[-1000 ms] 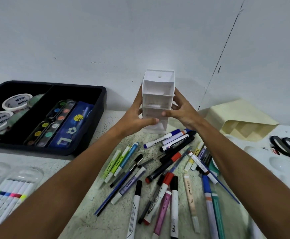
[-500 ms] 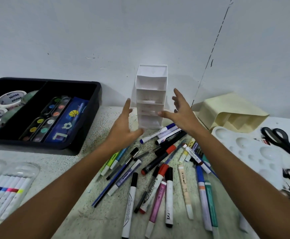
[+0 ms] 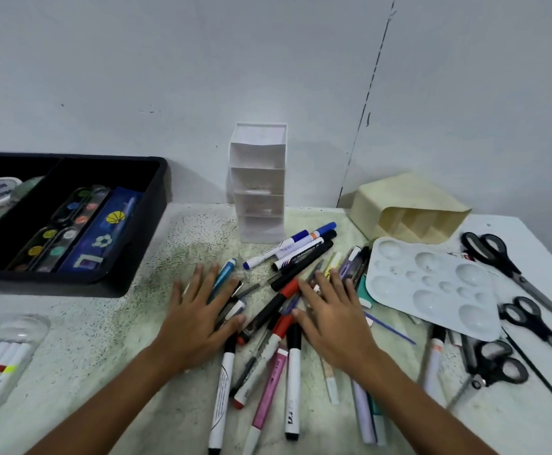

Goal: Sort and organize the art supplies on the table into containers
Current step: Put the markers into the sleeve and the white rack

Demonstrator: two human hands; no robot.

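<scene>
Head view, left hand (image 3: 199,318): laid flat, fingers spread, on the scattered pens (image 3: 269,326)
Head view, right hand (image 3: 332,318): fingers apart, pressed on the same pile
White organizer (image 3: 258,182): stood upright against the wall, behind the pens
Black tray (image 3: 143,231): seen at left, paints inside

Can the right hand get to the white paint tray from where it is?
Probably yes. The right hand lies flat on the markers, and the white paint tray sits just beside it with nothing standing between them.
</scene>
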